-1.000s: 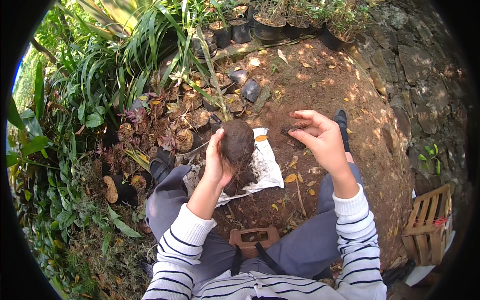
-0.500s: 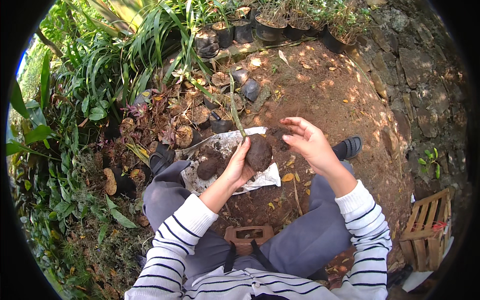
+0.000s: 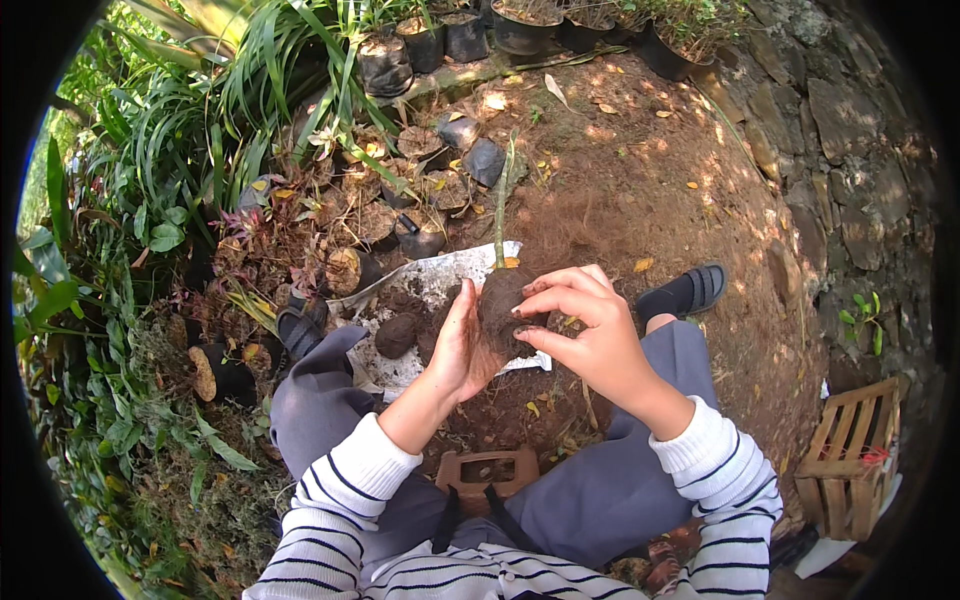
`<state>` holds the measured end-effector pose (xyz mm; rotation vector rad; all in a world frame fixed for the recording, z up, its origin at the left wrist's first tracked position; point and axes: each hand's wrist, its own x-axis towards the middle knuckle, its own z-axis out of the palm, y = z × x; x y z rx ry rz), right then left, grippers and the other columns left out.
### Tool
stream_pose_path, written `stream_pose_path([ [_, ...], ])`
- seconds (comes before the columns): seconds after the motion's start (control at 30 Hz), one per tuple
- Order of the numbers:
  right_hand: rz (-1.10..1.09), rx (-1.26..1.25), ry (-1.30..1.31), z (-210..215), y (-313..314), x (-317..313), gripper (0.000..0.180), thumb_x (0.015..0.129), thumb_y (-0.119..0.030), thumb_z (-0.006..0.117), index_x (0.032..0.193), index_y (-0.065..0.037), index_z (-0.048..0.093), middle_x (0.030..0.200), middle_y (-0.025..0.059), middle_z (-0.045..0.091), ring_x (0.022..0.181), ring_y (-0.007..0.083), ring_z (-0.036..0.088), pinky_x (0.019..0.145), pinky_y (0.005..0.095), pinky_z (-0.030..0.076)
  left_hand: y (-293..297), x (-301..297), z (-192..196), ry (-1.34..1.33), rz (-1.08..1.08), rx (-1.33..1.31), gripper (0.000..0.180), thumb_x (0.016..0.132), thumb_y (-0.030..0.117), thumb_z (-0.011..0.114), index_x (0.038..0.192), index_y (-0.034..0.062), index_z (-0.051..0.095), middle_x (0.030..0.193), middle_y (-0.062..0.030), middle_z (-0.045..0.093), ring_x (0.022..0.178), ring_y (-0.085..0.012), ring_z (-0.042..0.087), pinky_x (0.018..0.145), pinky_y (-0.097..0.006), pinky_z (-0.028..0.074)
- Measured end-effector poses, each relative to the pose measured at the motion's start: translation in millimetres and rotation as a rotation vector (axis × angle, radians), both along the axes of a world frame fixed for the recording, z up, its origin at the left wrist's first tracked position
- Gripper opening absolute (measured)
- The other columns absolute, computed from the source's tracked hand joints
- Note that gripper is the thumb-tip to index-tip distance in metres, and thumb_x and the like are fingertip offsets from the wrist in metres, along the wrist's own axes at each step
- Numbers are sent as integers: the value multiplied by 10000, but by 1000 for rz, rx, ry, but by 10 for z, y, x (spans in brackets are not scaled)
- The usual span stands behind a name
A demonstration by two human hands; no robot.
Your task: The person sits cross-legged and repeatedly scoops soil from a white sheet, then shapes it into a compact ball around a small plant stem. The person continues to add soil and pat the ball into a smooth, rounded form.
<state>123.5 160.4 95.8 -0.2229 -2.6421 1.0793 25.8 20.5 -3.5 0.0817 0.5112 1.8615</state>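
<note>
Both my hands hold a dark ball of soil with a thin green stem rising from its top. My left hand cups the ball from the left side and below. My right hand presses its fingertips on the right side of the ball. Under the hands lies a white plastic sheet on the ground, with another lump of soil and loose earth on it. I sit with grey-trousered legs spread around the sheet.
Several small black nursery bags with soil crowd behind the sheet, larger black pots at the far edge. Green plants fill the left. A wooden crate stands right, by a stone wall. A black sandal on my right foot.
The soil ball came down from chest height to just above the sheet. My right hand, earlier held apart and open, closed in and now grips the ball too.
</note>
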Motion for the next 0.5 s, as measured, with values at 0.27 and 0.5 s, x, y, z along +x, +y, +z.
stream_pose_path([
  [0.27, -2, 79, 110, -120, 89, 2, 352, 707, -199, 816, 1056, -207, 768, 1252, 82, 590, 1174, 296, 526, 977, 428, 390, 19, 34, -31, 184, 24, 62, 834, 859, 170, 764, 1468, 149, 196, 1391, -133, 422, 1278, -253, 496, 1057, -442, 458],
  [0.5, 163, 556, 216, 86, 95, 145, 419, 655, -306, 822, 1068, -292, 751, 1331, 25, 580, 1167, 252, 529, 1014, 472, 312, 41, 13, -2, 151, 83, -79, 774, 902, 420, 706, 1473, 176, 244, 1413, -123, 437, 1286, -303, 505, 1026, -497, 494],
])
